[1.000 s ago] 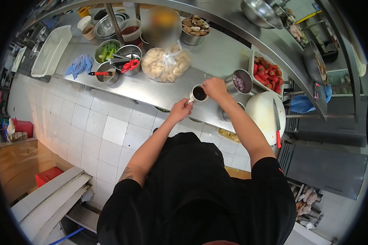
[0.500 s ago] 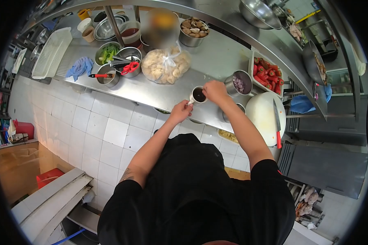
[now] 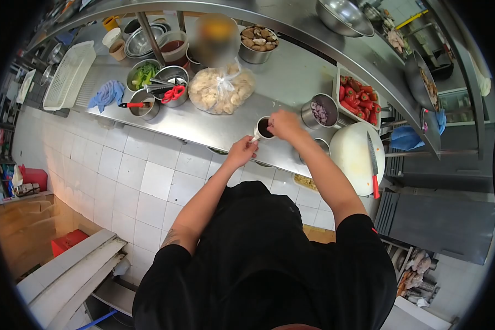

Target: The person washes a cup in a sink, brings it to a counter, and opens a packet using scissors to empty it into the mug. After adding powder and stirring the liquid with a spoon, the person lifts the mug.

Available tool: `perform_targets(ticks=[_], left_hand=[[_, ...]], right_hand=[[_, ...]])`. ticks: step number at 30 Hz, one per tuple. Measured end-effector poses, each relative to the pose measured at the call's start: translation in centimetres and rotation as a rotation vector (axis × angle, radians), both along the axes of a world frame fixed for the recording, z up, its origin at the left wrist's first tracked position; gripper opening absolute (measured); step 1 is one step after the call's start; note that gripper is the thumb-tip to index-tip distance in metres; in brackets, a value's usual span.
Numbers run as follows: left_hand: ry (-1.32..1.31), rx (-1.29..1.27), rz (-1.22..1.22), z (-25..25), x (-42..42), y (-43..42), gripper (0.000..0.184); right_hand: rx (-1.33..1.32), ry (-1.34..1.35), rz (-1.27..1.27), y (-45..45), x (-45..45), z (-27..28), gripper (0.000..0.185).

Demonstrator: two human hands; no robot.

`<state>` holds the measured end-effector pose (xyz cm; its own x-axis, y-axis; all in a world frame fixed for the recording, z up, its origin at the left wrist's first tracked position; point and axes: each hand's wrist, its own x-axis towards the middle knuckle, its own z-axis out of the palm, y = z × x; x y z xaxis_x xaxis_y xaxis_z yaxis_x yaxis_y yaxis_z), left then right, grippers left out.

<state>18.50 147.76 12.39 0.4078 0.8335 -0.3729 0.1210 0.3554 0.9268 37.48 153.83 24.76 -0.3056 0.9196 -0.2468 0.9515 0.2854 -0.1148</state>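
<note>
A small white cup (image 3: 257,132) with dark contents stands at the front edge of the steel counter (image 3: 198,125). My left hand (image 3: 243,150) is closed on its handle. Over the cup's right rim, the fingers of my right hand (image 3: 284,125) are pinched together; whatever they hold, if anything, is hidden. Right of that hand is a steel pot (image 3: 308,117) of chopped purple pieces, like red onion. A tied clear plastic bag (image 3: 220,93) of pale chunks lies behind and left of the cup.
A round white cutting board (image 3: 349,159) bears a red-handled knife (image 3: 373,159) at the right. Red peppers (image 3: 359,99) fill a tray behind it. Steel bowls with red scissors (image 3: 174,93) and a brush (image 3: 135,104) stand left. A metal shelf (image 3: 291,36) overhangs the counter.
My right hand has shifted slightly left, further over the cup's opening. My left hand keeps its hold on the handle. The whole view has moved a little.
</note>
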Motion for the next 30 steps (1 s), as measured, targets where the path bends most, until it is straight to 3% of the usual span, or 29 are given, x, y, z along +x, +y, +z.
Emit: perform_targets(ticks=[3,7,10,13,16,18,19,21,24,28,30], left_hand=[[-0.012,-0.002,0.004,-0.1,0.0,-0.2,0.032],[-0.030,0.013,0.010,-0.1,0.0,-0.2,0.032],[-0.008,0.033,-0.004,0.0,-0.3,-0.3,0.032],[-0.022,0.056,-0.006,-0.1,-0.4,-0.4,0.033],[-0.018,0.081,-0.013,-0.2,-0.5,-0.4,0.033],[0.000,0.089,-0.024,-0.4,-0.7,-0.5,0.033],[0.019,0.100,-0.037,-0.4,-0.8,-0.5,0.034],[0.007,0.103,-0.038,-0.9,-0.7,-0.4,0.034],[0.000,0.106,-0.042,-1.5,-0.8,-0.4,0.035],[0.011,0.099,-0.041,-1.1,-0.8,-0.5,0.035],[0.011,0.103,-0.039,-1.1,-0.8,-0.6,0.035]], right_hand=[[0.193,-0.051,-0.110,0.7,-0.1,-0.5,0.017],[0.083,0.106,0.009,0.3,-0.3,0.0,0.018],[0.057,-0.129,-0.024,0.6,0.0,0.1,0.019],[0.178,0.019,-0.073,0.6,-0.3,0.0,0.019],[0.037,0.124,0.035,0.5,-0.2,0.5,0.019],[0.088,-0.137,-0.063,0.9,0.0,0.5,0.019],[0.087,-0.137,-0.066,0.8,0.0,0.2,0.019],[0.150,0.060,-0.033,0.7,-0.6,-0.3,0.017],[-0.004,0.016,0.030,0.5,-0.5,0.8,0.017],[0.143,-0.087,-0.121,1.0,-0.5,-0.6,0.020],[0.162,0.140,0.004,0.6,-0.5,-1.2,0.019]])
